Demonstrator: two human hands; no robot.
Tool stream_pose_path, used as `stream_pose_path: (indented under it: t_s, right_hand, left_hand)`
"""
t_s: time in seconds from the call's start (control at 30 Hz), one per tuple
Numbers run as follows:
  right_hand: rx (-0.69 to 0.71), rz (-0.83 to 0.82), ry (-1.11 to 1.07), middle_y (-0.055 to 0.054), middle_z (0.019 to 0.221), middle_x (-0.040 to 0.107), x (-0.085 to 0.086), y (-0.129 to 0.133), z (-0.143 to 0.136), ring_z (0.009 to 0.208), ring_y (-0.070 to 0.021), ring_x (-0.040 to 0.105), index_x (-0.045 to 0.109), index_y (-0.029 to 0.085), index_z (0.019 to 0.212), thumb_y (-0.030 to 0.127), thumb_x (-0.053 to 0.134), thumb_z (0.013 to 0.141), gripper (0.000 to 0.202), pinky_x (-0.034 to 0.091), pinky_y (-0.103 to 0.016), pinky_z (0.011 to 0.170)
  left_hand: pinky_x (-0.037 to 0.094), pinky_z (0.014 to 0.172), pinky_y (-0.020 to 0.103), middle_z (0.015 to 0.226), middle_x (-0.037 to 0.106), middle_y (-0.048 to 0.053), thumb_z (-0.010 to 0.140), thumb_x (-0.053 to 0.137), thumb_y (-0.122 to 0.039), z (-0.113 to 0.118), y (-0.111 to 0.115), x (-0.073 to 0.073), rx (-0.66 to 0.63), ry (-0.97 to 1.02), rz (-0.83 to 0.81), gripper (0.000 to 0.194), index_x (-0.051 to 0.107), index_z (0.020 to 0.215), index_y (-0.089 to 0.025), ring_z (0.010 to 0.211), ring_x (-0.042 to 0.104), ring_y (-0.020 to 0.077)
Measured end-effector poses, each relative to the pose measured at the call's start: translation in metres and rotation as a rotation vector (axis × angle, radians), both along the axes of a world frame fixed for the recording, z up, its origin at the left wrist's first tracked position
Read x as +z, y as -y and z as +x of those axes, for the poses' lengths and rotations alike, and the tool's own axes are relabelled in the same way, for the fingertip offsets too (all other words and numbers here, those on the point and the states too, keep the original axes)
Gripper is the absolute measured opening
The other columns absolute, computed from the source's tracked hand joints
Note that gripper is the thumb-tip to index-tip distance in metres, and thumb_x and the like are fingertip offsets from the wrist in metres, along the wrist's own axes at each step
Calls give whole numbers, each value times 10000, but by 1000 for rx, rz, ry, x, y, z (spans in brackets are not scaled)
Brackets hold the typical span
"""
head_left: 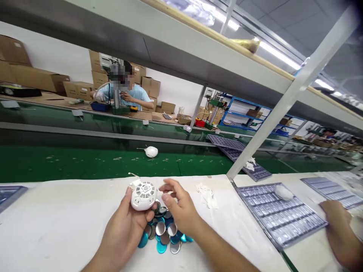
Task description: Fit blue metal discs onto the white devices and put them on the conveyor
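My left hand holds a small white round plastic device with a ring of fan-like vents on its upper face and a short thin stem at its top left. Just to the right of it is my right hand, its fingers curved and apart, with nothing visible in them and a gap to the device. A pile of loose metal discs, some silver and some blue, lies on the white table cover beneath and between both hands. My hands partly hide the pile.
A similar white device rests on the green conveyor belt. Crumpled tissue and a compartment tray with a white piece lie to the right. A slanted post rises there; another person's hand is by the tray.
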State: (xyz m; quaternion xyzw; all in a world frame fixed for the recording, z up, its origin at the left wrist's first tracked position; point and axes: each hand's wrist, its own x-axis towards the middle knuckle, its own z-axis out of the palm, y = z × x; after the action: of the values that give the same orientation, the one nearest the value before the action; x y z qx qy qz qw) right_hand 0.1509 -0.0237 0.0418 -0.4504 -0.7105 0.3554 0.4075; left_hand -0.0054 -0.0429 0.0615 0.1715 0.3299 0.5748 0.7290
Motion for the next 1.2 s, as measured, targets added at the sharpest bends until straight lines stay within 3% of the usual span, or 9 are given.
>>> stream_pose_path:
  t_s: [0.1, 0.17, 0.37, 0.5, 0.67, 0.87, 1.0, 1.2]
  right_hand:
    - [52, 16, 377, -86, 1063, 628, -7, -8, 14, 1026, -253, 557, 699, 212, 1090, 156, 571, 906, 231, 454, -419, 923]
    - [72, 3, 561, -96, 1064, 609, -12, -8, 18, 1023, -268, 541, 725, 217, 1073, 140, 611, 881, 236, 450, -435, 922]
    - [49, 84, 610, -81, 982, 628, -21, -9, 17, 945, -244, 548, 765, 230, 965, 197, 585, 945, 185, 444, -402, 870]
    - [12, 163, 390, -54, 849, 616, -14, -8, 22, 840, -212, 564, 712, 203, 812, 222, 523, 963, 243, 451, -351, 764]
    - [71, -70, -73, 10, 632, 621, 1, 8, 23, 536, -129, 529, 618, 209, 845, 386, 455, 1002, 287, 426, -249, 528]
    - [116, -232, -343, 18, 628, 672, 5, 23, 20, 470, -111, 545, 570, 213, 1027, 489, 576, 943, 289, 460, -221, 484]
    - [156, -273, -445, 5, 667, 694, 0, 28, 17, 488, -111, 579, 537, 219, 1028, 484, 613, 928, 294, 476, -219, 495]
    - [122, -257, -393, 21, 584, 634, -3, 28, 8, 414, -92, 520, 596, 194, 974, 510, 610, 909, 323, 442, -207, 436]
  left_hand:
    - [454, 437, 229, 790, 656, 19, 928, 567, -425, -7, -8, -5, 102, -52, -35, 263, 621, 1073, -213, 591, 574, 159]
    - [443, 426, 220, 707, 622, 2, 912, 583, -454, -8, -9, -8, 98, -67, -60, 295, 627, 1050, -198, 541, 531, 143]
    - [445, 437, 227, 599, 587, -12, 858, 597, -565, -3, -5, -8, 39, -173, -99, 379, 615, 851, -186, 440, 433, 110]
    - [428, 436, 231, 604, 570, -24, 844, 612, -573, -4, -3, -10, 7, -234, -36, 370, 593, 830, -204, 448, 428, 112]
    - [418, 479, 217, 648, 561, -33, 874, 567, -588, -2, 1, -17, -43, -317, 107, 367, 607, 935, -228, 517, 449, 119]
    - [428, 502, 235, 678, 576, -21, 876, 580, -565, 3, 5, -18, -94, -325, 149, 389, 607, 1062, -224, 542, 456, 135]
    - [421, 508, 252, 651, 590, -15, 880, 563, -585, 5, 7, -18, -121, -346, 154, 412, 606, 1082, -230, 537, 483, 150]
    - [408, 523, 264, 607, 614, 0, 889, 549, -587, 6, 10, -19, -172, -374, 194, 421, 609, 1095, -224, 561, 530, 182]
